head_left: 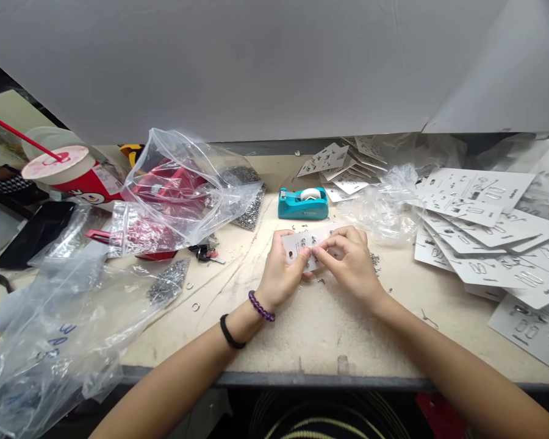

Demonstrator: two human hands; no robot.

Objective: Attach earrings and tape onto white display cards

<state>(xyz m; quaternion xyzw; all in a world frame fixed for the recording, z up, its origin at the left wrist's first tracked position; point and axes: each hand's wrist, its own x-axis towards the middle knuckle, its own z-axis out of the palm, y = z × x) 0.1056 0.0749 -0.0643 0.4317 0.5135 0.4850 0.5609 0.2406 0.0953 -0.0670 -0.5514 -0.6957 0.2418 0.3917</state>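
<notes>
A small white display card (312, 239) with tiny metal pieces on it is held over the middle of the beige worktable (320, 323). My left hand (281, 274), with a purple bead bracelet and a black band on the wrist, grips the card's left side, fingers closed. My right hand (353, 262) pinches at the card's lower middle with thumb and forefinger pressed together; what sits between those fingertips is too small to make out. Loose tiny metal bits (375, 261) lie on the table just right of my right hand.
A teal tape dispenser (302, 203) stands just behind the card. Stacks of white cards (494, 238) spread across the right side. Clear plastic bags (183, 189) with metal parts, a red cup with a straw (68, 174) and a black phone (36, 231) crowd the left.
</notes>
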